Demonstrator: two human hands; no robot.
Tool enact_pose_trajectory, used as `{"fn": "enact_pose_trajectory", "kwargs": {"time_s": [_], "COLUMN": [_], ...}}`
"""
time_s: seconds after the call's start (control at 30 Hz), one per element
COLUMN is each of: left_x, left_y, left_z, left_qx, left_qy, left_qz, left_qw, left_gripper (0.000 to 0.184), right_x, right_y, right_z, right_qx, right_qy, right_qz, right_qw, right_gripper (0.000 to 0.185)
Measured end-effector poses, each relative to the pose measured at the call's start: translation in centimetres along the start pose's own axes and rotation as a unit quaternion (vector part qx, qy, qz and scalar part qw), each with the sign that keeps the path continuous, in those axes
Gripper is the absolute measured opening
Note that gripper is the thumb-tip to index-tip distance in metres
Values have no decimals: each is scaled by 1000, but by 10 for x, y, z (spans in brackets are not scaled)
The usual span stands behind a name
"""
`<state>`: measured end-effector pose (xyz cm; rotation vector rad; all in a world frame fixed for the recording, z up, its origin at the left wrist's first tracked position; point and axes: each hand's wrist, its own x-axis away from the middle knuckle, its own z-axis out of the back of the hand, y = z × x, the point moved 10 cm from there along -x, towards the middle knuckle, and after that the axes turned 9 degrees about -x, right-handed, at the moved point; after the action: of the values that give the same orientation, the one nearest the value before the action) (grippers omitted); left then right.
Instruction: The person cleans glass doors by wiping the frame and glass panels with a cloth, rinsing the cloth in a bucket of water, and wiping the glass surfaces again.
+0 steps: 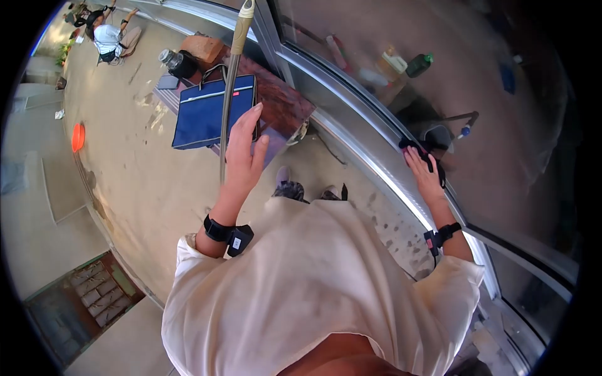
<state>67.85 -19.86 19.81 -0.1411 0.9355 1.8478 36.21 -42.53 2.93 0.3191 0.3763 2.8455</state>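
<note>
My left hand (243,150) is raised with its fingers stretched out, right beside a metal pole (231,81) with a beige handle end. The pole runs along the hand's outer edge; whether they touch I cannot tell. My right hand (427,179) presses a dark cloth (441,174) against the lower edge of the glass pane (495,150), by its metal frame (376,125). Part of the cloth is hidden under the fingers. Both wrists wear black straps with small boxes.
A low table (291,109) bears a blue zip bag (204,113), a dark bottle (182,64), a brick (202,47) and a phone-like slab (167,82). An orange basin (78,138) lies on the floor at left. Another person (108,39) crouches at the far upper left.
</note>
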Motion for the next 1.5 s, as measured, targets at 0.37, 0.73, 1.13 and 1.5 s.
{"fn": "enact_pose_trajectory", "kwargs": {"time_s": [0.37,0.73,1.13,1.5], "left_x": [35,32,20,-40], "left_y": [-124,-167,-120,18], "left_z": [43,109,93,-31], "left_qx": [28,15,18,104], "left_qy": [80,120,77,-29], "left_qz": [190,200,105,-44], "left_qw": [978,972,991,993], "left_gripper": [41,44,41,42], "right_x": [-108,-365,-274,1], "right_y": [-1,-76,-77,-10], "right_z": [123,208,73,10], "right_qx": [-8,148,12,-75], "right_qy": [71,212,170,68], "right_qz": [15,96,65,-124], "right_qw": [997,961,983,987], "right_gripper": [72,58,52,65]}}
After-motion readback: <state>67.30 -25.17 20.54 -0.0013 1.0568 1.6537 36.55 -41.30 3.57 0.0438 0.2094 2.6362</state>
